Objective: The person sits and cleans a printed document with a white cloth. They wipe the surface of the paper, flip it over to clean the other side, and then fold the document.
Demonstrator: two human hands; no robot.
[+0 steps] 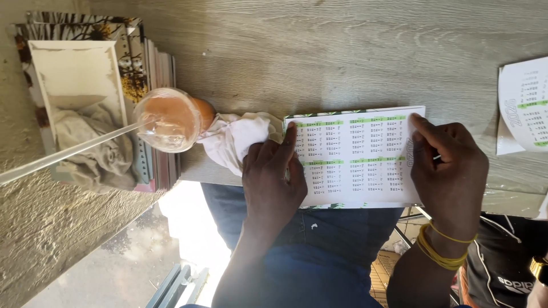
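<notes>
My left hand (271,177) lies flat, fingers spread, on the left end of the calendar sheet (357,154) at centre frame, pinning it to the bench (319,51). My right hand (448,165) closes its grip on the sheet's right edge, thumb on top, seemingly to keep it square. Left of centre, touching the sheet, a white cloth (234,140) crowds the left hand; beyond it, a plastic cup (168,120) with straw and stacked books (85,102) at upper left. A second calendar (522,102) lies at right.
</notes>
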